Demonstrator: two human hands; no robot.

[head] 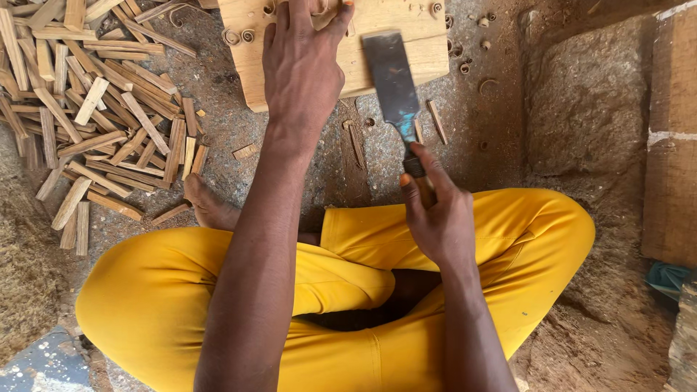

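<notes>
Right hand [435, 218], mine, is closed around the handle of a broad flat chisel [392, 80], thumb lying along the handle; the dark steel blade points away from me and its far end rests on the pale wooden block [421, 43], near that block's right edge. My left hand [303, 69] lies on the same block just left of the blade, palm down, fingers spread and curling over a small curled piece at the block's far edge; whether it grips that piece I cannot tell. The block sits on the gritty ground [479, 138], directly beyond my crossed legs in yellow trousers [523, 232]. Left of the block lies a loose heap of short wooden sticks [94, 109]. Curled wood shavings [465, 54] are scattered on the ground just right of the block, and a large rough stone [588, 101] stands farther right of it.
</notes>
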